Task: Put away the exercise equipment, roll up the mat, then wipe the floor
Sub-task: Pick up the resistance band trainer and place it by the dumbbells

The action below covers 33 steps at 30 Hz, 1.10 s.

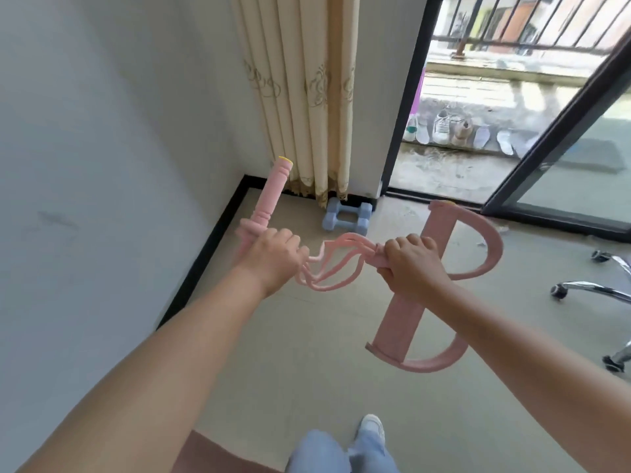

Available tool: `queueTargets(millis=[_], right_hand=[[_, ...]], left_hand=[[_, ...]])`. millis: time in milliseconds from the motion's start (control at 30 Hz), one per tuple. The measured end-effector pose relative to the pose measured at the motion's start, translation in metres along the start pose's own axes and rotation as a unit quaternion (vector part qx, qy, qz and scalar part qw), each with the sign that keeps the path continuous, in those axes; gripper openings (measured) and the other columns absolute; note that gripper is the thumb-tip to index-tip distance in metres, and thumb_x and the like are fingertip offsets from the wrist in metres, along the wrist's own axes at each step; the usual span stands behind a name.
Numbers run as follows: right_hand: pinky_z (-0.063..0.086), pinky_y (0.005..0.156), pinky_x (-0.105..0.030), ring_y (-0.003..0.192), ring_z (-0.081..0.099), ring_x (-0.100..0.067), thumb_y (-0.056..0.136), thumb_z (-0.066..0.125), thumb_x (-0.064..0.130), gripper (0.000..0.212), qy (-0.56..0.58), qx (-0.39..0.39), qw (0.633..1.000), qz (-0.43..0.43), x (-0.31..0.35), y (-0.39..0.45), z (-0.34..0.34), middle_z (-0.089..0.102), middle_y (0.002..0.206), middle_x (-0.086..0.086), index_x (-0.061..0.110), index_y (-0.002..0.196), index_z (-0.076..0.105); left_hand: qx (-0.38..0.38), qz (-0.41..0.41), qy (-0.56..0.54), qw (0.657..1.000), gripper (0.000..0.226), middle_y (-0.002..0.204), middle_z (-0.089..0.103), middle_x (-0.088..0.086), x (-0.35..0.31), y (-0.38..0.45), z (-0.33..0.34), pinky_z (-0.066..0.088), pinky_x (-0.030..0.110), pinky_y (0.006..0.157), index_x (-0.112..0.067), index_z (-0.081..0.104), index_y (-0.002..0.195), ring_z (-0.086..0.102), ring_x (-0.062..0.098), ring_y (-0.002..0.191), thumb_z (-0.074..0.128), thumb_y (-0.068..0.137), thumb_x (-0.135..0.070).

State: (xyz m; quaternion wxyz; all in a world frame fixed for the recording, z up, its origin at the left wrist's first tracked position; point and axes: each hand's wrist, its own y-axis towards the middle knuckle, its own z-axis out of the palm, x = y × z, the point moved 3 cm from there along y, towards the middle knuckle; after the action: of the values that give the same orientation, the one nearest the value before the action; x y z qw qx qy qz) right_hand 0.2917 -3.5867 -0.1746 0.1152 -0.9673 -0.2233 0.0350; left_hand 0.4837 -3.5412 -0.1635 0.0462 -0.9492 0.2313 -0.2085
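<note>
A pink pedal resistance puller hangs in the air between my hands. My left hand [273, 256] grips its pink foam handle bar [271, 192], which has a yellow end cap and points up toward the corner. My right hand [413, 264] grips the pink foot bar [406, 319] with its two curved foot loops. Slack pink elastic tubes [336, 264] sag between the two hands. Two light blue dumbbells [348, 216] lie on the floor in the corner, beyond the hands. A brownish mat edge [218, 455] shows at the bottom.
A white wall stands on the left with a black skirting board [201, 257]. Beige curtains [307, 97] hang in the corner. A sliding glass door [560, 155] opens to a balcony with several shoes [450, 129]. Chrome chair legs with castors [594, 288] are on the right.
</note>
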Motion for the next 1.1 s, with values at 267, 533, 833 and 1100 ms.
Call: queueTargets(millis=[267, 533, 833, 1100], right_hand=[[0.028, 0.105, -0.034, 0.121, 0.044, -0.023, 0.095, 0.039, 0.033, 0.033, 0.001, 0.055, 0.998, 0.009, 0.001, 0.194, 0.019, 0.055, 0.123, -0.003, 0.012, 0.118, 0.049], [0.03, 0.102, -0.037, 0.119, 0.046, -0.028, 0.095, 0.04, 0.031, 0.032, 0.04, 0.127, 0.986, 0.101, 0.018, 0.387, 0.129, 0.056, 0.121, -0.007, 0.009, 0.115, 0.051], [0.032, 0.099, -0.035, 0.12, 0.046, -0.026, 0.094, 0.042, 0.032, 0.033, 0.055, 0.234, 0.965, 0.101, 0.037, 0.497, 0.341, 0.055, 0.124, -0.004, 0.011, 0.119, 0.048], [0.038, 0.092, -0.035, 0.114, 0.051, -0.028, 0.095, 0.042, 0.033, 0.033, 0.08, 0.222, 0.966, 0.107, 0.035, 0.571, 0.506, 0.059, 0.12, -0.007, 0.009, 0.117, 0.05]], left_hand=[[0.014, 0.056, -0.037, 0.998, 0.039, 0.039, 0.052, -0.001, 0.124, 0.126, 0.107, 0.039, 0.012, 0.04, -0.016, 0.057, 0.039, 0.053, 0.016, 0.036, 0.082, 0.011, -0.004], [0.074, 0.155, -0.014, 0.985, 0.018, 0.053, 0.063, -0.006, 0.217, 0.268, 0.295, 0.046, 0.017, 0.049, -0.02, 0.067, 0.053, 0.063, 0.013, 0.052, 0.08, 0.042, -0.016], [0.222, 0.2, -0.05, 0.953, 0.031, 0.129, 0.048, 0.008, 0.168, 0.358, 0.515, 0.037, 0.04, 0.095, -0.006, 0.047, 0.122, 0.038, 0.027, 0.125, 0.031, 0.096, 0.001], [0.244, 0.159, -0.058, 0.955, 0.027, 0.127, 0.05, 0.007, 0.132, 0.439, 0.686, 0.047, 0.032, 0.088, -0.007, 0.05, 0.121, 0.042, 0.024, 0.124, 0.04, 0.096, -0.002]])
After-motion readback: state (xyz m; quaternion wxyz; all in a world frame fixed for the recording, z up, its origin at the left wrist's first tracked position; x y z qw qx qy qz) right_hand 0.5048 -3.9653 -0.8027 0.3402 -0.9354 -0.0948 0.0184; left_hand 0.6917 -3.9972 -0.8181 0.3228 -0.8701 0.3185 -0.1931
